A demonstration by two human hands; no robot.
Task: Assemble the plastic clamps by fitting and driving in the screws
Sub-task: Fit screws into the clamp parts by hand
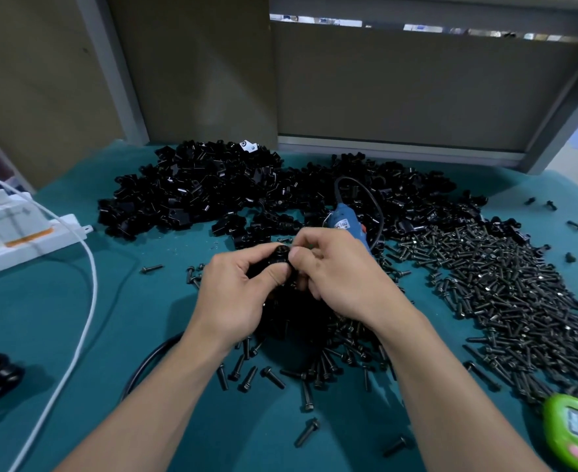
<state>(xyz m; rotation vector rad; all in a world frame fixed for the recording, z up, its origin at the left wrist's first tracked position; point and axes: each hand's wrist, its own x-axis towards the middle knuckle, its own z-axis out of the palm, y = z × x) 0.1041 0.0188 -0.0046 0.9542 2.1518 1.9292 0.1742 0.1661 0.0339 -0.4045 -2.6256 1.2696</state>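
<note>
Risks logged first.
- Possible cross-start of a screw in the clamp (280, 257): seating point hidden behind both thumbs, so alignment by feel only.
- Possible drop of a small part into the loose screws (505, 277) spread directly beneath; hard to recover among identical black pieces.
- Possible slip of the plastic in the fingers on any easing of the grip by left hand (240, 287) during work by right hand (335, 277) at the edge.
- Possible snag on reaching for the blue electric screwdriver (347, 226), lying just behind the hands with its black cord looped over the pile of clamp parts (195, 192); could drag pieces off the heap.

State of hands: left curled round the clamp, thumb across its near face, fingers behind. Right pinching at the clamp's right side with thumb and forefinger; whether on a screw as well, cannot tell, nothing of one visible at the fingertips.

Location: clamp held in the air above the teal surface (144, 318), centre of view, over the near edge of the screw spread, in front of the screwdriver.

Appearance: black, glossy plastic, mostly covered; only a rounded top with a ring-like opening showing between the thumbs. Rigid and slick by the look, likely to turn under a light pinch. No screw head seen on it. Judged at the fitting step, driving not begun.
</note>
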